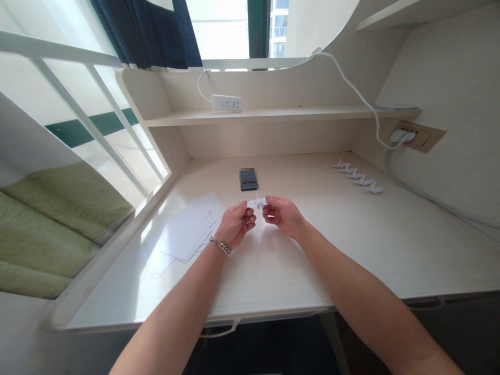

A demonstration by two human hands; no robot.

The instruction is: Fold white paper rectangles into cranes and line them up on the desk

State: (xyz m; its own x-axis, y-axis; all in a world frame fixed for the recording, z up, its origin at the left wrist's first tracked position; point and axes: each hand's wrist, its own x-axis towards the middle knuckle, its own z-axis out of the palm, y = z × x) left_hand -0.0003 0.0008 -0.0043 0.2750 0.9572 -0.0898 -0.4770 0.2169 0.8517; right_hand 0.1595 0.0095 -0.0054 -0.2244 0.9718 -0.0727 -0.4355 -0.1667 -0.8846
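Note:
Between my two hands, above the middle of the desk (312,271), is a small white folded paper crane (258,202). Its left wing is pinched by my left hand (236,223), which has a chain bracelet at the wrist. My right hand (284,213) pinches the opposite wing, fingers curled in. The fingertips cover the wing ends. Just beyond the hands lies a dark flat case (249,179). A row of several similar paper cranes (364,181) stands at the back right of the desk.
Loose white paper sheets (187,229) overlap on the left of the desk. A power strip (227,103) sits on the shelf (273,115) at the back. From the wall socket (417,136) a white cable (363,96) runs upward. Bed rails (105,130) border the left side.

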